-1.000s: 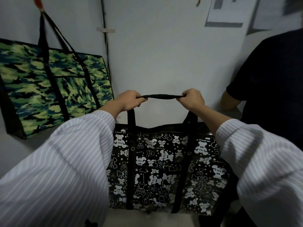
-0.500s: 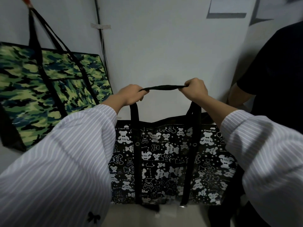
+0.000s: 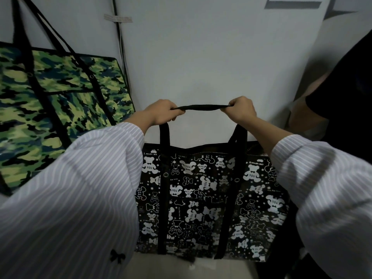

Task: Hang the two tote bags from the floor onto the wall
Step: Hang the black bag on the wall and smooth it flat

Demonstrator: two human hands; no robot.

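A black tote bag (image 3: 203, 200) printed with white bears hangs in front of me, off the floor. Its black handle (image 3: 201, 107) is stretched level between my hands. My left hand (image 3: 161, 113) grips the handle's left end and my right hand (image 3: 240, 108) grips its right end, both close to the white wall (image 3: 201, 57). A green camouflage tote bag (image 3: 60, 109) hangs on the wall at the left by its black straps; its hook is out of frame above.
A black cable (image 3: 120, 47) runs down the wall beside the camouflage bag, taped near the top. Another person in a dark shirt (image 3: 350, 109) stands close at the right. Pale floor (image 3: 181, 266) shows below the bag.
The black bag has risen with both hands still on its handle, and its bottom edge now clears the floor. My view has tilted down slightly, so the camouflage bag's hook has left the frame.
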